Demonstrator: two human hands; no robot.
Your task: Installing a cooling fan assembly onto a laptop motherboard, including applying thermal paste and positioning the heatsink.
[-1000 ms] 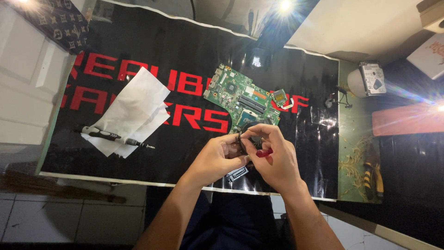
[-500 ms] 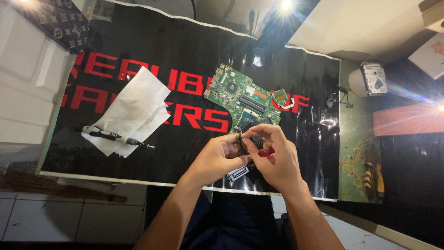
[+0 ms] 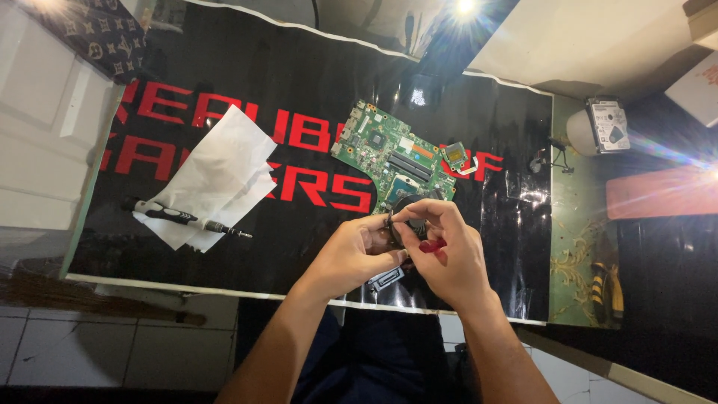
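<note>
Over the near edge of the black mat (image 3: 224,90), a small dark round part (image 3: 404,224) sits pinched between both hands — left hand (image 3: 355,251) curled on its side, right hand (image 3: 449,254) closed over it with a red-handled tool (image 3: 432,245). Just beyond lies a green circuit board (image 3: 389,153); well left, a screwdriver (image 3: 183,218) rests on white paper (image 3: 217,176).

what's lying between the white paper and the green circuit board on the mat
Nothing: head view shows only bare black mat with red lettering between the white paper and the green circuit board.
</note>
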